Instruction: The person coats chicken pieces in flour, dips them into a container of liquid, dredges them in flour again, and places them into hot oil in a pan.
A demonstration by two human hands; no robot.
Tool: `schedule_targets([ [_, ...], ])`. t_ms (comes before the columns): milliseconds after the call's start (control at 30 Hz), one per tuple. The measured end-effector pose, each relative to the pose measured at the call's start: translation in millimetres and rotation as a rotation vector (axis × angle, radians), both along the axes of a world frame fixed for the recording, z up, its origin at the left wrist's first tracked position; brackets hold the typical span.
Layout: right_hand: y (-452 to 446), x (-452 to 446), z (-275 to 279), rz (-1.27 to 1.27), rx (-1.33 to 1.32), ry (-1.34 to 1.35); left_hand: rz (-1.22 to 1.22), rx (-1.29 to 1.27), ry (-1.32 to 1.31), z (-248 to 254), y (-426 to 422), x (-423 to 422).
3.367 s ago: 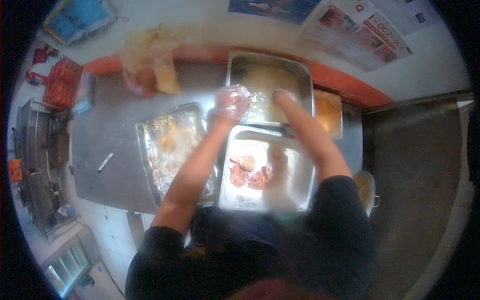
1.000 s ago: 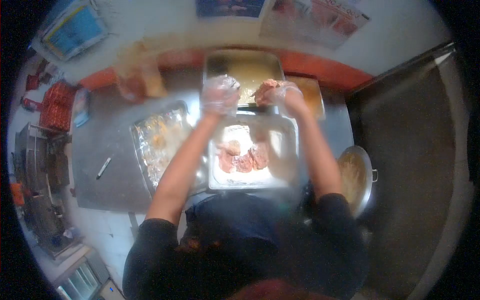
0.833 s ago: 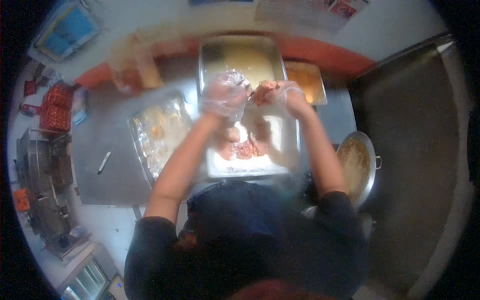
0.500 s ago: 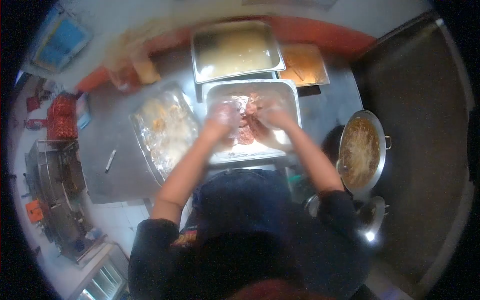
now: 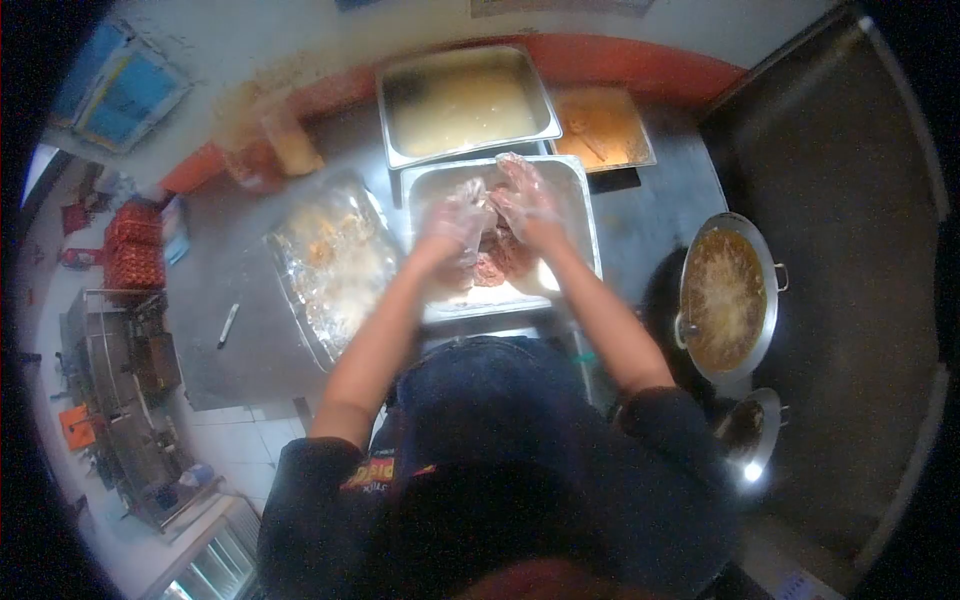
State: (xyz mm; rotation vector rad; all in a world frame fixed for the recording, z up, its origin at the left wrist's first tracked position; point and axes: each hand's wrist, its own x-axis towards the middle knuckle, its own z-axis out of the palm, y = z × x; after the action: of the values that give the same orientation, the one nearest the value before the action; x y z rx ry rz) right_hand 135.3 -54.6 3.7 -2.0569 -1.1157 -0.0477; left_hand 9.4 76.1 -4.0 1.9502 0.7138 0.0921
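A rectangular metal pan holds reddish-brown raw meat in a heap, with white powder around it. My left hand, in a clear plastic glove, is over the pan's left half against the meat. Motion smears it, and its fingers cannot be made out well. My right hand, gloved the same way, lies to the right of the heap, fingers stretched towards the pan's far rim. Its palm side faces the meat; whether a piece lies under the fingers is hidden.
Behind stands a metal pan of pale liquid, beside a tray of orange-brown crumbs. A foil-covered tray lies left, with a marker farther out. At right is a wok of bubbling oil, a smaller pan below.
My right hand has moved up and forward, its fingers now near the pan's far rim. My left hand has shifted slightly and stays over the meat. The view has tilted a little.
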Motion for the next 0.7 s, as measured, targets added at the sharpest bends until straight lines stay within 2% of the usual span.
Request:
schedule_targets([
  [33, 2, 1, 0, 0.053, 0.062, -0.144, 0.043, -0.079, -0.137, -3, 0, 1],
  [67, 3, 0, 1, 0.054, 0.067, -0.145, 0.066, -0.116, -0.206, -5, 2, 2],
  [100, 3, -1, 0, 0.084, 0.120, -0.052, 0.086, -0.153, -0.275, -7, 4, 3],
  [200, 4, -4, 9, 0.141, 0.205, 0.159, -0.022, -0.042, -0.153, -7, 13, 6],
  [300, 7, -2, 7, 0.164, 0.280, 0.406, -0.029, -0.116, -0.181, -19, 22, 8],
  [333, 8, -1, 6, 0.159, 0.324, 0.538, -0.018, 0.019, -0.349, -38, 28, 7],
  [400, 4, 1, 4, 0.159, 0.295, 0.460, -0.017, 0.174, -0.207, 50, 14, 3],
  [433, 2, 3, 3, 0.164, 0.265, 0.379, -0.018, 0.173, -0.206, 46, 19, 3],
  [467, 2, 8, -6, 0.163, 0.265, 0.380, -0.037, 0.449, -0.340, 42, 26, 5],
  [500, 3, 14, -16, 0.156, 0.138, 0.241, -0.057, 0.725, -0.472, 38, 32, 7],
  [533, 5, 13, -10, 0.148, 0.013, 0.101, 0.005, 0.726, -0.384, 44, 33, 8],
  [567, 3, 10, -5, 0.150, 0.013, 0.101, 0.007, 0.727, -0.383, 49, 34, 10],
  [633, -3, 1, 12, 0.039, 0.046, 0.194, -0.039, 1.023, -0.585, 53, 37, 13],
  [700, -3, -3, 20, 0.019, 0.018, 0.179, -0.060, 1.111, -0.583, 50, 41, 16],
])
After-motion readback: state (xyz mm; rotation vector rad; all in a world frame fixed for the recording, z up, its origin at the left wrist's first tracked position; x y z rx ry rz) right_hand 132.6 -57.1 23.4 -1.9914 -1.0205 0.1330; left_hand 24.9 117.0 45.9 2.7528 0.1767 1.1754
